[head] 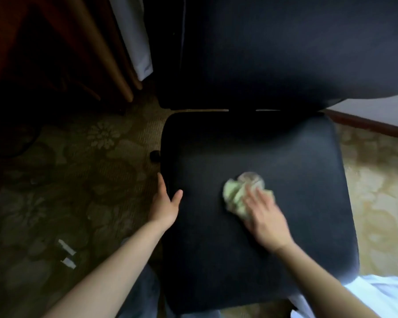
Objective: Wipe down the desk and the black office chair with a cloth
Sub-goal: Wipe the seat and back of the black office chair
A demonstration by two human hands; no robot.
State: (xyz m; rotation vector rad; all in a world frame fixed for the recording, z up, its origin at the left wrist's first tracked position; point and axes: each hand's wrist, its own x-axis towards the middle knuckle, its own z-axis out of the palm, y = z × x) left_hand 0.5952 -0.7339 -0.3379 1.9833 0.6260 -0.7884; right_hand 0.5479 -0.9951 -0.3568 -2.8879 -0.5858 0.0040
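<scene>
The right hand (264, 218) presses a crumpled green cloth (236, 197) onto the black chair seat (274, 152), fingers fairly straight. The cloth bunches toward their 11 o'clock. The left hand (166, 206), fingers straight, braces the seat's 9 o'clock edge.

The black seat (251, 260) of the office chair carries the things here. Near its middle lies a crumpled pale green cloth (234, 196), and the right hand (264, 216), a little blurred, lies flat on top of it. The left hand (166, 205) rests at the seat's left edge, with the thumb on top and the fingers along the side. The chair stands on a floor (78, 180) covered with flower-patterned carpet. On this carpet, left of the seat, lie two small white scraps (67, 247), one just beside the other. One black caster (155, 155) shows by the seat's left edge.
</scene>
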